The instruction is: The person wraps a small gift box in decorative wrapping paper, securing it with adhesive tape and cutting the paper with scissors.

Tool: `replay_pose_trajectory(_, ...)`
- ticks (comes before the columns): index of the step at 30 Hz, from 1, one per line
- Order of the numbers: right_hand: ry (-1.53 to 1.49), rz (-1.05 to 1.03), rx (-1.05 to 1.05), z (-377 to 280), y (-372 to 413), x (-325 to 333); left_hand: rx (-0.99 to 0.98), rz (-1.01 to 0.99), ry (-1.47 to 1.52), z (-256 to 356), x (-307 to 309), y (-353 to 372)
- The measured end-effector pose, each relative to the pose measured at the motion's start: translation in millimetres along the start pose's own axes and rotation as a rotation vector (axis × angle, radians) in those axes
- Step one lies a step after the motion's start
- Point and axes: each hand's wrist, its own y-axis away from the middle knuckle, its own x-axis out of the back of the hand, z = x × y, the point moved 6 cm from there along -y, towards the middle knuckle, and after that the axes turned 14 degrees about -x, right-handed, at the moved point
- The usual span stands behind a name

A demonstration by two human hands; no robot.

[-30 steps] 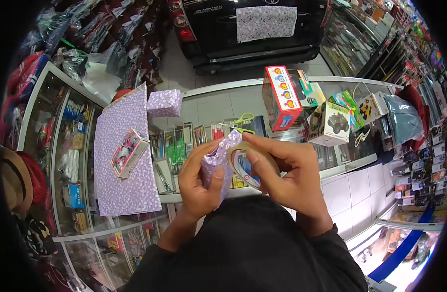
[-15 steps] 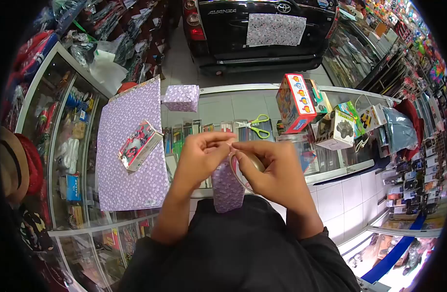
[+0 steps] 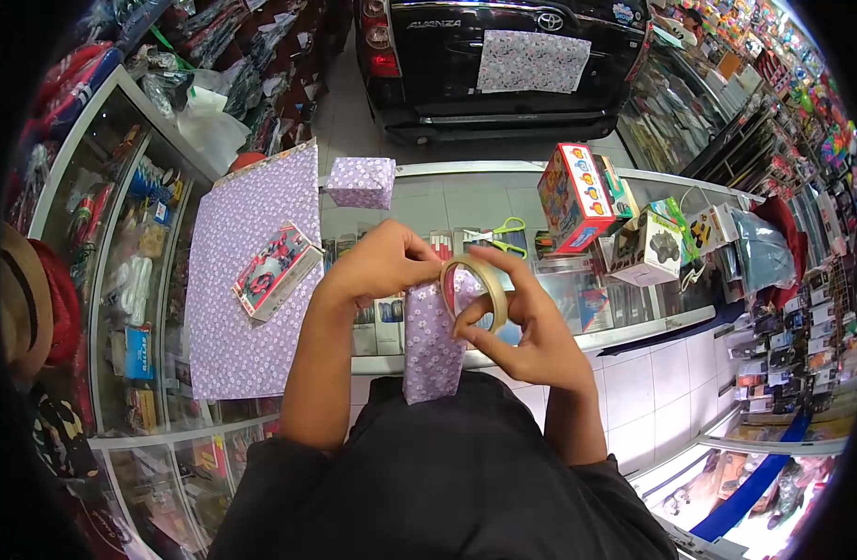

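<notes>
The right hand [image 3: 526,341] grips a roll of tape [image 3: 482,291], pressed against the top of a purple wrapped parcel [image 3: 431,350]. The parcel stands upright over the near edge of the glass counter [image 3: 428,201]. The left hand [image 3: 377,266] is closed and pinches at the roll's edge. Green scissors [image 3: 499,237] lie just behind, and a toy box [image 3: 277,269] lies on wrapping paper [image 3: 232,345] at the counter's left end.

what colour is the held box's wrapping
Purple with small white flowers on the wrapped box, head view.

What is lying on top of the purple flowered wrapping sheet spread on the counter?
A toy box showing a red car lies tilted on the wrapping sheet. The paper under the box is covered, and whatever is beneath the sheet is hidden.
</notes>
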Motion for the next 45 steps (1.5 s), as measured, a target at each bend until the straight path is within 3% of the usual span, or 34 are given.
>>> replay_pose_trajectory(2,-0.297,0.076,-0.110,14,0,1,0.026,0.009,-0.006,-7,3,-4)
replay_pose_trajectory(6,-0.325,0.160,-0.131,19,-12,-2,0.010,-0.052,0.052,-26,3,-18)
replay_pose_trajectory(8,-0.288,0.192,-0.142,13,-11,-3,0.040,-0.035,0.031,-23,5,-21)
replay_pose_trajectory(11,-0.018,0.071,-0.320,9,-1,-14,0.062,-0.047,0.125,-50,5,-38)
replay_pose_trajectory(16,0.041,0.044,-0.368,-5,14,-18,0.072,-0.069,0.149,-47,-2,-46)
replay_pose_trajectory(20,-0.213,0.105,-0.319,4,5,-8,0.150,-0.104,0.145,-56,-2,-50)
replay_pose_trajectory(24,-0.488,0.007,-0.461,13,-36,19,0.205,-0.150,0.061,-83,4,-61)
replay_pose_trajectory(26,-0.622,-0.055,-0.358,20,-55,27,0.155,-0.235,0.031,-111,5,-71)
replay_pose_trajectory(30,-0.691,-0.122,-0.270,15,-78,27,0.245,-0.088,0.150,-82,-4,-62)
replay_pose_trajectory(32,-0.542,-0.078,-0.276,14,-82,28,0.230,0.018,0.206,-106,-3,-69)
replay_pose_trajectory(34,-0.464,-0.025,-0.284,19,-89,32,0.242,-0.025,0.210,-108,0,-68)
replay_pose_trajectory(36,-0.166,0.081,-0.317,25,-93,41,0.235,-0.046,0.142,-114,5,-68)
replay_pose_trajectory(38,-0.185,0.133,-0.274,26,-97,43,0.304,-0.107,0.055,-137,5,-73)
replay_pose_trajectory(40,0.157,0.172,-0.277,24,-103,48,0.280,-0.080,0.074,-145,1,-74)
replay_pose_trajectory(43,0.309,0.231,-0.076,31,-115,50,0.128,-0.037,0.073,-123,-5,-71)
replay_pose_trajectory(45,0.435,0.265,0.008,31,-119,51,0.167,-0.038,0.021,-122,-1,-69)
